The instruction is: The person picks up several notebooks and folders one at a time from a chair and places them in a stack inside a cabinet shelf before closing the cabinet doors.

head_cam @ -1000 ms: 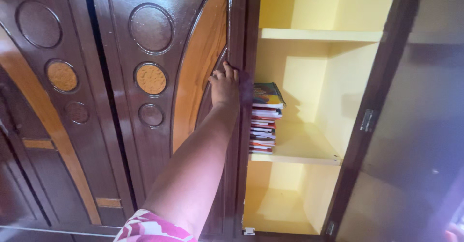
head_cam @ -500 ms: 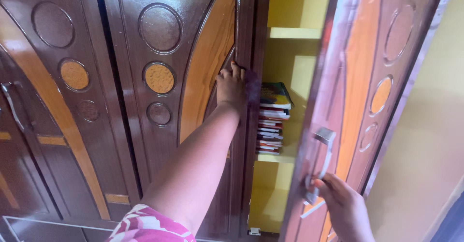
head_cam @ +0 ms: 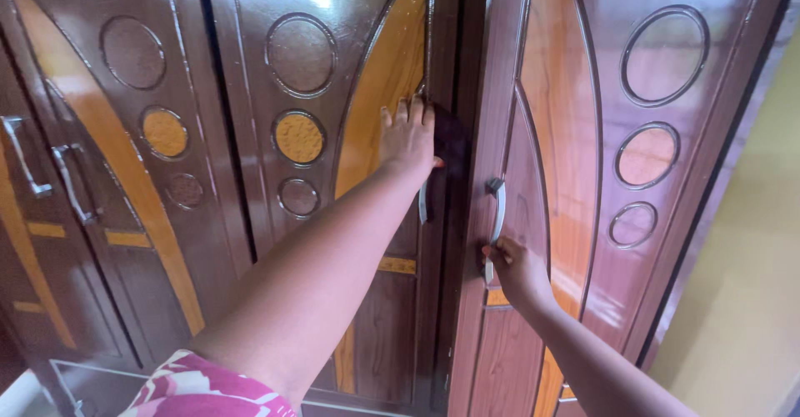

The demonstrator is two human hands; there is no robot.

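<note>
A dark brown wooden wardrobe with orange inlays and oval carvings fills the view. My left hand (head_cam: 410,136) rests flat on the left door (head_cam: 350,134) near its inner edge, above that door's metal handle (head_cam: 423,202). My right hand (head_cam: 515,269) grips the lower end of the curved metal handle (head_cam: 497,210) on the right door (head_cam: 575,159). That right door stands almost shut, leaving only a thin dark gap between the two doors. The shelves and books inside are hidden.
Two more wardrobe doors with metal handles (head_cam: 71,185) stand at the far left. A yellow wall (head_cam: 750,284) runs along the right side of the wardrobe. My pink patterned sleeve (head_cam: 208,388) shows at the bottom.
The right door has swung in from wide open to nearly shut, pulled by my right hand on its handle. The yellow shelves and the book stack are now covered. My left hand stayed on the left door.
</note>
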